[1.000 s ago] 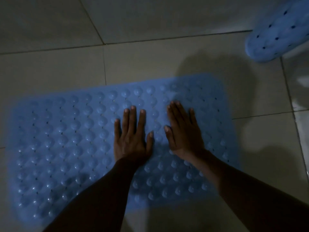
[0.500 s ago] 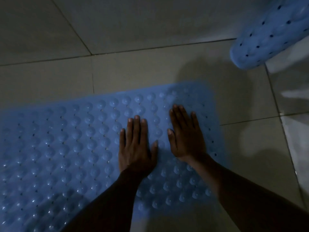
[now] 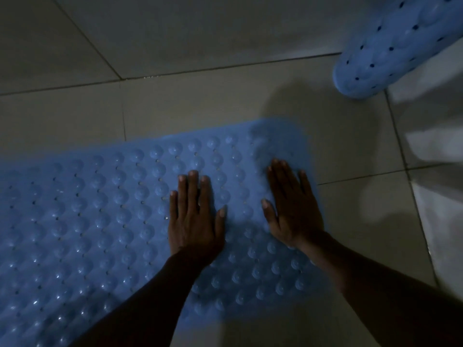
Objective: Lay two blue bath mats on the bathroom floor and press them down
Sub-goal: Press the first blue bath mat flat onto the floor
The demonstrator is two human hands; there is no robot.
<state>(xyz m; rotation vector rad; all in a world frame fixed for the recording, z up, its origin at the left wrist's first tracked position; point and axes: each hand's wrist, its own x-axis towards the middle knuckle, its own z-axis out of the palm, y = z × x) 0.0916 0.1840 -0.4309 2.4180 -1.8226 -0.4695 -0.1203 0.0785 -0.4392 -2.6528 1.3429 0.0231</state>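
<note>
A blue bath mat [image 3: 100, 221] with rows of round bumps and small holes lies flat on the tiled floor, running off the left edge of view. My left hand [image 3: 194, 219] rests palm down on it, fingers together. My right hand [image 3: 292, 209] lies flat near the mat's right end, fingers slightly spread. Neither hand holds anything. A second blue mat [image 3: 390, 48] with dark holes shows at the top right, its rounded end over the floor; the rest is out of view.
Pale grey floor tiles [image 3: 225, 101] with dark grout lines surround the mat. A brighter white patch [image 3: 436, 151] lies along the right side. The light is dim and my arms cast shadows on the floor.
My hands have slid toward the mat's right end and moved farther apart, the right one going further. The view shifted right, so more of the mat's left part is cut off.
</note>
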